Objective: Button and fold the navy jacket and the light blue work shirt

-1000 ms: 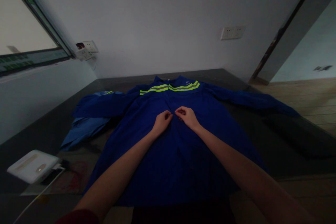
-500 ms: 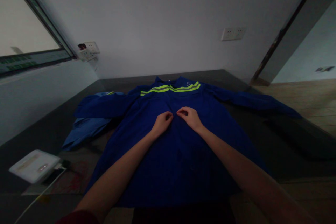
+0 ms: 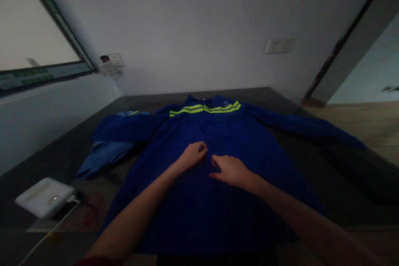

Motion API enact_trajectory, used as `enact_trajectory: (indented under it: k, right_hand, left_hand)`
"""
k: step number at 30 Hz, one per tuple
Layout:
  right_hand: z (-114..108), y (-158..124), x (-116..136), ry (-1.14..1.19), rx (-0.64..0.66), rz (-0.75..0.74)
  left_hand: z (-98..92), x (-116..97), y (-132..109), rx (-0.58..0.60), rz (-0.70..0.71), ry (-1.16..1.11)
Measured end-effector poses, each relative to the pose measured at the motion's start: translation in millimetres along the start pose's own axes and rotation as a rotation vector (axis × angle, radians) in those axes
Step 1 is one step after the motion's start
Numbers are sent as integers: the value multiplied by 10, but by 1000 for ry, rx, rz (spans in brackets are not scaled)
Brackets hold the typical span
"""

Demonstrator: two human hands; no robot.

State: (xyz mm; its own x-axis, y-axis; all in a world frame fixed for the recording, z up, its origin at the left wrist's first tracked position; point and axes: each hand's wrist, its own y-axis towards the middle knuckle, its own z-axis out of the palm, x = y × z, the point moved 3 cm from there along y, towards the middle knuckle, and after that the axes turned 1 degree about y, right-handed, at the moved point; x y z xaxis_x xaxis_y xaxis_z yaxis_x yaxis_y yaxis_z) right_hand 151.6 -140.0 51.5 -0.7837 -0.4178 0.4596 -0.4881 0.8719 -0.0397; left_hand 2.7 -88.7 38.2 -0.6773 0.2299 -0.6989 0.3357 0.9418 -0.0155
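A blue work jacket with yellow-green and grey stripes across the chest lies spread out front up, its collar at the far side and its sleeves out to both sides. My left hand is over the middle of the front, thumb and fingers pinched together at the jacket's centre edge. Just right of it and slightly nearer to me is my right hand. Its thumb and forefinger are apart above the cloth, with nothing visible between them; the other fingers are curled.
The jacket lies on a dark table against a wall. Under its left sleeve is a lighter blue folded garment. A white box-shaped device with a cable stands at the near left. Wall sockets are behind.
My right hand has moved back towards me, and its thumb and forefinger have parted. My left hand stays near the centre edge, slightly nearer to me. The view has tilted a little.
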Motion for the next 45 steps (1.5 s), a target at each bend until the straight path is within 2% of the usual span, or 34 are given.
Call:
enact_trajectory:
  k: [3, 7, 11, 14, 17, 21, 25, 28, 33, 40, 45]
  right_hand:
    - [14, 12, -219, 277, 78, 1]
    - [-24, -22, -433, 645, 99, 52]
    - [-92, -123, -468, 835, 166, 81]
    - [-107, -195, -439, 902, 248, 61]
    - [-69, -228, -436, 917, 255, 79]
    - [13, -224, -462, 876, 114, 115]
    - [59, -221, -471, 824, 16, 92]
    - [60, -221, -474, 796, -8, 88]
    - [39, -211, -462, 759, -66, 71]
    - [13, -221, -352, 782, -80, 1]
    - [64, -247, -248, 727, -110, -32]
  left_hand:
    - [18, 5, -70, 29, 43, 20]
    - [54, -89, -207, 33, 144, 112]
    - [132, -284, -391, 69, 249, 213]
    - [168, -380, -527, 122, 229, 310]
    - [164, -390, -620, 153, 148, 404]
    - [175, -343, -660, 176, 116, 479]
    - [211, -309, -653, 189, 122, 447]
    - [234, -309, -656, 187, 127, 426]
    - [260, -309, -661, 111, 135, 476]
    - [263, -324, -650, 193, 112, 473]
    - [222, -356, -665, 165, 149, 418]
